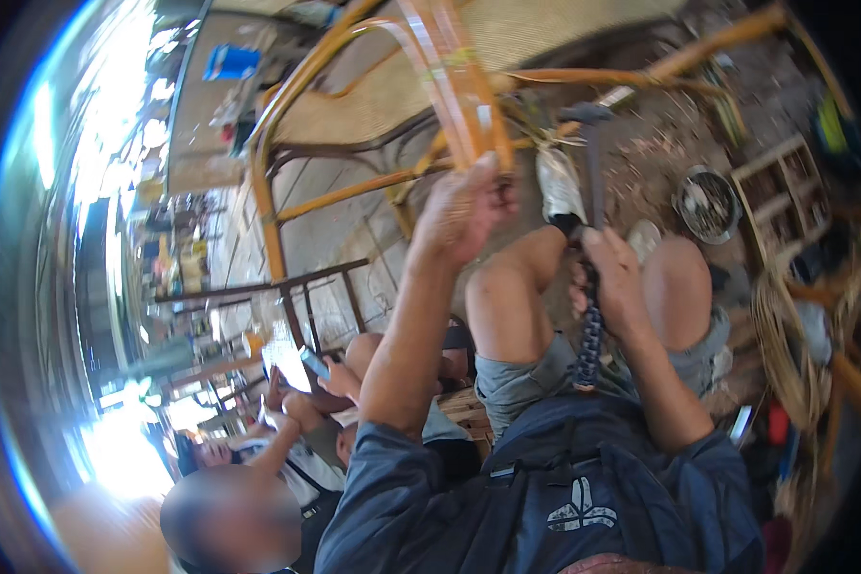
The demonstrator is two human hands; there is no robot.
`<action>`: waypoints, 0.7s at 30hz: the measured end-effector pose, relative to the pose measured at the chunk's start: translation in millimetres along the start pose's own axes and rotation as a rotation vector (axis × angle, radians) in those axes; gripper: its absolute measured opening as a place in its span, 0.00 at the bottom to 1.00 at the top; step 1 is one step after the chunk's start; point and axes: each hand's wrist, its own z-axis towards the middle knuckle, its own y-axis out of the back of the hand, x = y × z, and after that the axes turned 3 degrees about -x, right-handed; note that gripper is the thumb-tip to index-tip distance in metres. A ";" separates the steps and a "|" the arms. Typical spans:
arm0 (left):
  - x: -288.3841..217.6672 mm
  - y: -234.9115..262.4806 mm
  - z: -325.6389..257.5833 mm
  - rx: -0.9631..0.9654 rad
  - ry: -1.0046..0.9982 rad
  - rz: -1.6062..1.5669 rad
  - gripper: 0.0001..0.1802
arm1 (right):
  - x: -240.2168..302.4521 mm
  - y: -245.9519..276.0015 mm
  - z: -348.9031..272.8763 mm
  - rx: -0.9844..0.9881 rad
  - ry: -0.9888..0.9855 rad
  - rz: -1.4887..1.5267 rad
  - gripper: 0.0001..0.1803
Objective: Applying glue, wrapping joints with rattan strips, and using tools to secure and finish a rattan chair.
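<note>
Rattan chair frame (pixel 354 105), at twelve o'clock before me: my left hand (pixel 459 215) is closed around its bundled orange strips (pixel 459 86). My right hand (pixel 612 277), at two o'clock, grips a hammer (pixel 591 143), head raised beside the frame's joint.

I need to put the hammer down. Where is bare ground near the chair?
Bare dirt ground lies between the chair frame and the metal bowl. It is crowded right of the bowl: wooden crate, cane coils.
</note>
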 end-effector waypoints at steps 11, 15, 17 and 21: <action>-18.8 -7.6 -8.3 -0.094 0.027 0.097 0.29 | -11.4 16.5 13.8 -0.158 0.057 0.015 0.15; -37.0 5.5 31.5 -0.039 -0.090 0.074 0.31 | -8.6 16.0 13.7 -0.087 0.066 0.042 0.15; -45.9 -6.1 42.4 -0.024 -0.151 0.062 0.29 | -5.0 14.3 12.9 -0.091 0.086 0.057 0.15; -62.2 -18.8 56.0 -0.106 -0.195 0.301 0.27 | 0.3 6.9 10.0 -0.052 0.092 0.092 0.16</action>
